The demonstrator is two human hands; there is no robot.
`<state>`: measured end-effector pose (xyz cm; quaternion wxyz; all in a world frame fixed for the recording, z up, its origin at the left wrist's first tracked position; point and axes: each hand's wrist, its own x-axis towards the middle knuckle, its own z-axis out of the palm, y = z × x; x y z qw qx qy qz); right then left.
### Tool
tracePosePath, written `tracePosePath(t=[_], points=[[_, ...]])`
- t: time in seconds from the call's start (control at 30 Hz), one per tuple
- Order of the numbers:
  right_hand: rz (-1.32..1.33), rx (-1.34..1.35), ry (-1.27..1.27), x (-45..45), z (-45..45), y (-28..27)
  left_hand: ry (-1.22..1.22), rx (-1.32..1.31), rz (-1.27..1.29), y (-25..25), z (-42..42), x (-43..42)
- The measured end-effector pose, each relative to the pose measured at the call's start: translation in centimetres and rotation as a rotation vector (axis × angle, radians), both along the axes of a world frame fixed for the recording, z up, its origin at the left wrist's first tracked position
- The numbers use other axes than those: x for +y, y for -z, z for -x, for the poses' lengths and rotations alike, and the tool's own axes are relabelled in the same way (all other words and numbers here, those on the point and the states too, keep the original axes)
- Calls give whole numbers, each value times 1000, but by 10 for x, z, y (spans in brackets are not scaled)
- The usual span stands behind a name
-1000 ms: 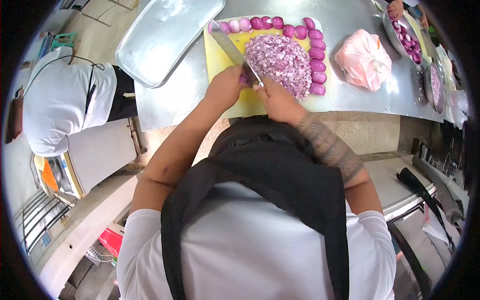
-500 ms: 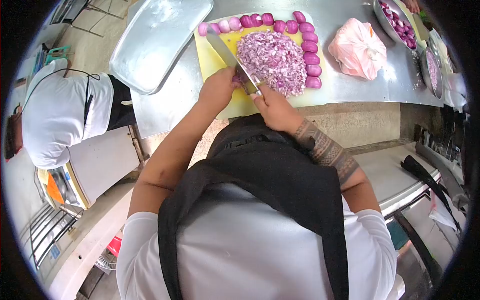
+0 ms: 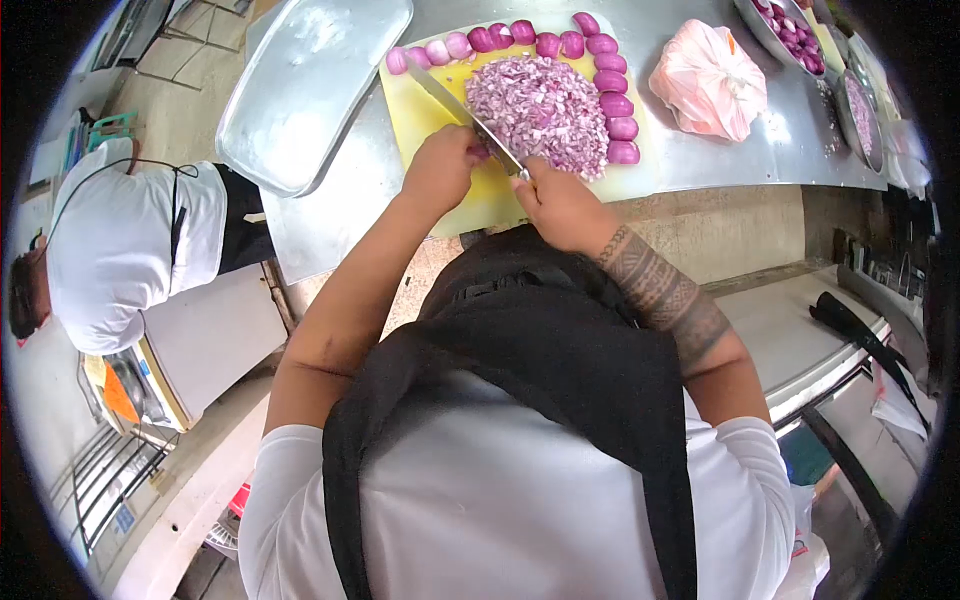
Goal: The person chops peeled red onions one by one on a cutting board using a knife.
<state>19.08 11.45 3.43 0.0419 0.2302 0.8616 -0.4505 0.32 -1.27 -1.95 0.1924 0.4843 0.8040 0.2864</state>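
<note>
Right grip (image 3: pixel 567 207), knife (image 3: pixel 445 97) now more edge-on

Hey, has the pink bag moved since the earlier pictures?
No. The pink bag keeps its place on the table, just right of the cutting board; only the whole view has shifted.

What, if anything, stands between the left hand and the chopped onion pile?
The knife. Held in the right hand, its blade slants over the cutting board between the left hand and the chopped onion pile. Nothing else visible stands between them.
</note>
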Motion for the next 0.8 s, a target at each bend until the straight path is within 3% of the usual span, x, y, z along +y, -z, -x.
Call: tracePosePath(t=[0.17, 0.3, 0.4, 0.47, 0.7, 0.8], points=[[36, 8, -44, 2, 3, -37, -84, -8, 24, -4, -8, 1], [-37, 56, 9, -10, 4, 10, -78, 59, 9, 1, -7, 2], [10, 12, -19, -5, 5, -31, -74, 94, 46, -2, -9, 2], [3, 48, 44, -14, 5, -2, -61, 85, 41, -1, -8, 2], [62, 25, 66, -16, 2, -29, -1, 105, 31, 4, -2, 1], [-43, 139, 116, -21, 2, 21, -2, 72, 40, 2, -1, 2]])
